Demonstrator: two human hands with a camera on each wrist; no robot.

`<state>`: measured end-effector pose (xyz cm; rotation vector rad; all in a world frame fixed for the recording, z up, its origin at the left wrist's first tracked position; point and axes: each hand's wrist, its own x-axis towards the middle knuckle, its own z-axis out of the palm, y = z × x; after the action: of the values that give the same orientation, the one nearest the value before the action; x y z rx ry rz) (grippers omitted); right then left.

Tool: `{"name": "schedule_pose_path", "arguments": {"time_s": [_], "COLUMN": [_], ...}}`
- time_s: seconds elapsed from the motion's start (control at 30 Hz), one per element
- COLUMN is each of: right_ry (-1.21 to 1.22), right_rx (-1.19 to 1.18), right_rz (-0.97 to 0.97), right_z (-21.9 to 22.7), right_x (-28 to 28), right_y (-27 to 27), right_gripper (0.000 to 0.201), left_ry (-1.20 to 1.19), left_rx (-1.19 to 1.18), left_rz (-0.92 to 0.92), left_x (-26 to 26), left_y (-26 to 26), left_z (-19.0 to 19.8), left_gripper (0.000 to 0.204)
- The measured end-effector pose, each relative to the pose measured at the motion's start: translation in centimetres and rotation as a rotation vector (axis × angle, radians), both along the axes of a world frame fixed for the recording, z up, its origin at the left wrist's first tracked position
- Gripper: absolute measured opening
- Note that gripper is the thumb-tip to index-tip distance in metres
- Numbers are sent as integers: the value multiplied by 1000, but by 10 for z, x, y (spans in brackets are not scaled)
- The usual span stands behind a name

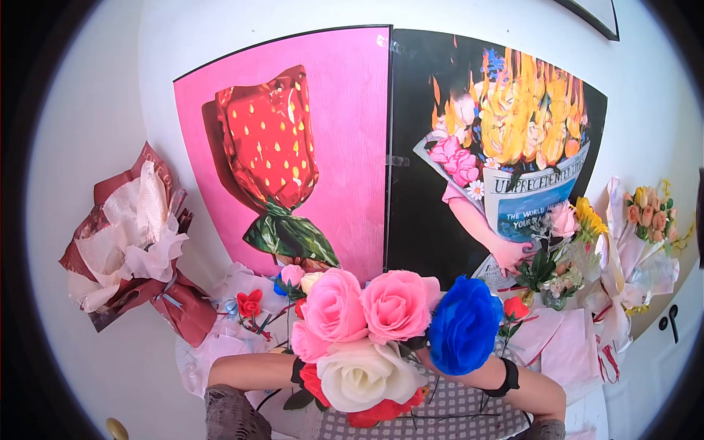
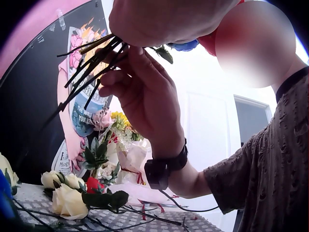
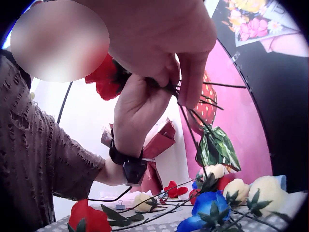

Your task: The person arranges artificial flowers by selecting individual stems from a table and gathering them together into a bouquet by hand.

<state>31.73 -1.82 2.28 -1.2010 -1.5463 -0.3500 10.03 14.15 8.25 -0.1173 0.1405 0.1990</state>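
A bunch of artificial roses fills the lower middle of the head view: pink roses (image 1: 334, 304), a white rose (image 1: 367, 374), red petals beneath and a large blue rose (image 1: 463, 325) at the right. The blooms hide most of both hands there. My left hand (image 3: 140, 106) grips the bundle of dark stems (image 2: 91, 67) below the flower heads. Close against it, my right hand (image 2: 147, 92) pinches stems between thumb and fingers. From the right wrist, the right hand (image 3: 169, 38) shows large with its fingers pointing down over the stems (image 3: 193, 116). Stem ends stick out past both hands.
Loose cream roses (image 2: 70, 200), blue roses (image 3: 207, 210) and red roses (image 3: 87, 215) lie on the patterned tabletop. A wrapped bouquet in dark red paper (image 1: 183, 308) is at left; other wrapped flowers (image 1: 649, 216) stand at right. Two large pictures (image 1: 359, 147) back the table.
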Motion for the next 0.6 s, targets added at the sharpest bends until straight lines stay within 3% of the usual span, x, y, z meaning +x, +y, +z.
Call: {"name": "schedule_pose_path", "arguments": {"time_s": [0.03,0.07,0.13,0.17,0.23,0.33,0.47,0.6], "right_ry": [9,10,-362,-361,151,91,68,87], "right_rx": [176,175,-169,-170,-126,-48,9,58], "right_rz": [51,52,269,269,546,498,294,374], "right_z": [-2,11,59,67,80,114,111,105], "right_x": [-2,4,15,17,18,-2,-12,-5], "right_y": [12,5,-22,-25,-30,-34,-36,-31], "right_gripper": [59,59,73,73,100,110,87,73], "left_ry": [-4,-9,-17,-22,-35,-50,-68,-95], "left_rx": [-18,-35,-70,-87,-124,-176,-237,-302], "left_rz": [-9,-18,-34,-43,-61,-89,-127,-161], "left_x": [1,1,1,2,3,6,7,7], "left_y": [0,1,2,2,2,2,3,2], "left_z": [0,-1,-2,-2,-4,-5,-5,-5], "left_gripper": [27,27,28,28,29,30,31,32]}}
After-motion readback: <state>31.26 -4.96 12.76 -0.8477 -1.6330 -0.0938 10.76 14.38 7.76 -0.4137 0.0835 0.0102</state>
